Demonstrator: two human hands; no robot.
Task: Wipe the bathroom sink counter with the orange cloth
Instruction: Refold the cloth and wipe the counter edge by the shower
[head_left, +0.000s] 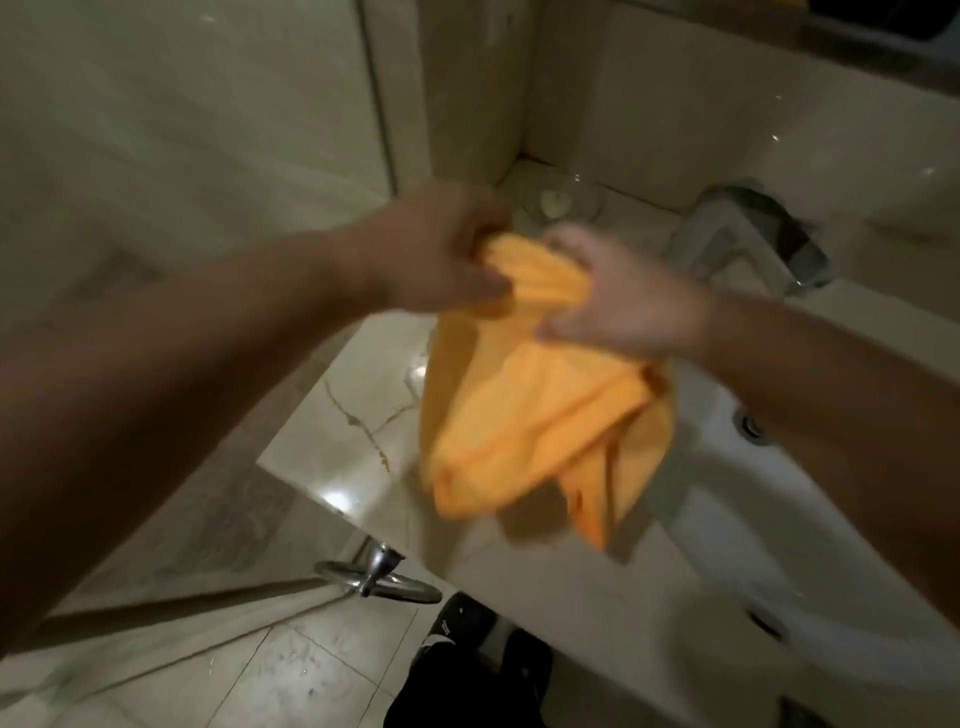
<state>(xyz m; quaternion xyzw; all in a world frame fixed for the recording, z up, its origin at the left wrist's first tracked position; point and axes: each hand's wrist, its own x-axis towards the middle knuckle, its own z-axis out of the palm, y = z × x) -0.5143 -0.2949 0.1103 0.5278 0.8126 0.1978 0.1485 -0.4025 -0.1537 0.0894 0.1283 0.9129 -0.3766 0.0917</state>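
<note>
Left hand (441, 249) and right hand (618, 296) both pinch the bunched orange microfibre cloth (535, 410) above the glossy beige marble counter (332, 431)

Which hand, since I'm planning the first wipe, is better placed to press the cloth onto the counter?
Probably the left hand: it grips the orange cloth above the marble counter, while the right hand holds it nearer the sink basin.
</note>
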